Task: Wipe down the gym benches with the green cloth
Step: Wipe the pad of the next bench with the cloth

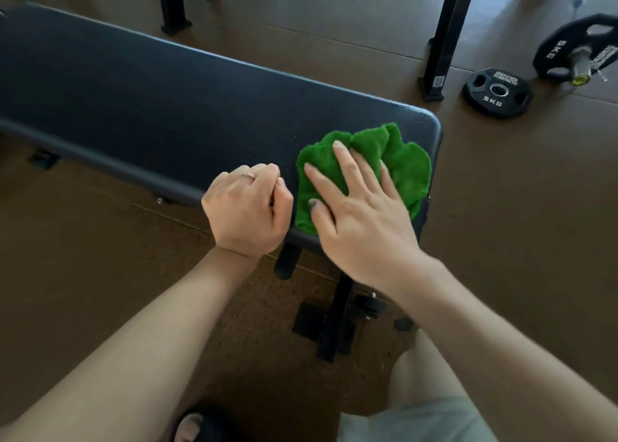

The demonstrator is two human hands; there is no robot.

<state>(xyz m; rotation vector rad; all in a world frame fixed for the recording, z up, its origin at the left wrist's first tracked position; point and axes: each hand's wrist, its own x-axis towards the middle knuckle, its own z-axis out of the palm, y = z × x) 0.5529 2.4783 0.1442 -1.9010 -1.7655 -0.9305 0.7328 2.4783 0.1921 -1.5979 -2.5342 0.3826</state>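
A long black padded gym bench point(150, 107) runs from the upper left to the centre right. The crumpled green cloth point(404, 164) lies on its right end. My right hand point(357, 207) lies flat on the cloth with fingers spread, pressing it onto the pad. My left hand point(247, 207) is curled into a loose fist and rests on the near edge of the bench, just left of the cloth, holding nothing. A ring shows on one finger.
The bench's black metal leg and foot point(329, 324) stand on the brown floor below my hands. Two black 5 kg weight plates point(496, 92) lie at the upper right. Black frame posts point(441, 40) stand behind the bench. My sandalled foot point(194, 425) is at the bottom.
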